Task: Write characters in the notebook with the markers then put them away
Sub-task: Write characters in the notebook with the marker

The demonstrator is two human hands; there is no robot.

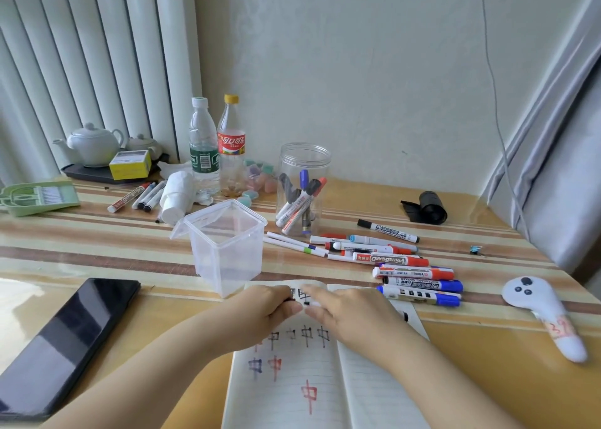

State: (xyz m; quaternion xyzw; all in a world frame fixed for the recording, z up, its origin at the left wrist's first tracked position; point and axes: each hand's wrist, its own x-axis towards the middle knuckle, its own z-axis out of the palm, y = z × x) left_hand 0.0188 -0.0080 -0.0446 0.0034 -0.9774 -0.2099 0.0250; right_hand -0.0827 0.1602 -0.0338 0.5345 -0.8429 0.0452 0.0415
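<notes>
Nearest the camera, an open lined notebook (312,393) lies on the tabletop (97,249), its left page carrying rows of the same character in black, blue and red. Over its top edge the two hands meet on one black-and-white marker (304,298): the left hand (260,308) curls its fingers round one end, the right hand (351,311) pinches the other end, and most of the marker is hidden between them. Left of the notebook rests a dark phone (68,340); to the right lies a white controller (543,311) with a red number on its handle. Just beyond the hands stands a clear square tub (227,249) with its lid hinged back. Right of it a loose pile of markers (400,262) spreads across the striped surface, red, blue and black caps mixed. Behind the pile a clear round jar (302,191) holds several more markers. Farther back stand a water bottle (203,145) and a cola bottle (231,145), with three more pens (136,197) and a green tray (39,197) to the left. A white teapot (91,144) sits against the radiator, and a black roll (429,207) lies far right.
</notes>
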